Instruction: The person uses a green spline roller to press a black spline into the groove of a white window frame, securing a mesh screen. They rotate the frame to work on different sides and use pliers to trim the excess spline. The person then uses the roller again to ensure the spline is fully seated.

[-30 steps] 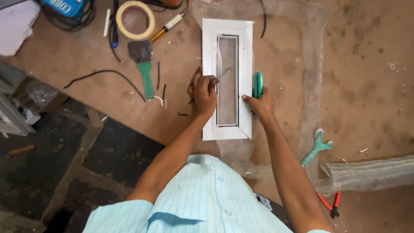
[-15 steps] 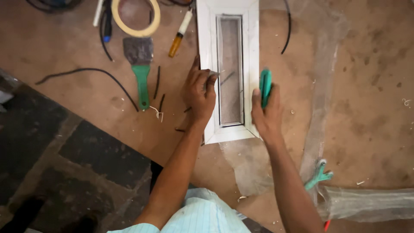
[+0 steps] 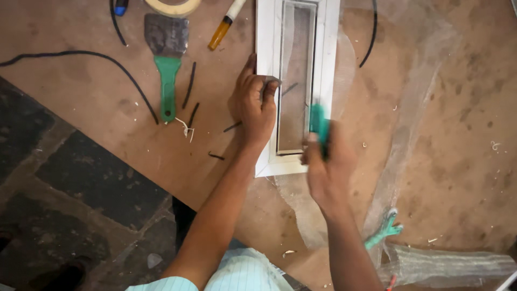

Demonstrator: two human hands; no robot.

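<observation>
Overhead view of a brown board [image 3: 107,97] used as a worktable, described relative to the white window frame [image 3: 267,43] lying on it. Far left of the frame, a black cord [image 3: 102,62] curves across the board. Nearer the frame lies a scraper with a green handle [image 3: 167,70], and above it the edge of a roll of masking tape [image 3: 172,6]. Just left of the frame's upper part rests a tool with an amber handle [image 3: 222,31].

The left hand [image 3: 252,108] lies on the frame's left rail, fingers pressed together on the grey mesh [image 3: 296,81] stretched over the opening. The right hand [image 3: 328,172], blurred, is at the frame's lower right corner, closed around a green-handled tool [image 3: 319,121] that meets the frame's right rail.

Loose mesh [image 3: 409,108] spreads over the board to the right of the frame. Below and right of the frame lies a green-handled pair of pliers [image 3: 383,230], beside a roll of mesh [image 3: 452,264].
</observation>
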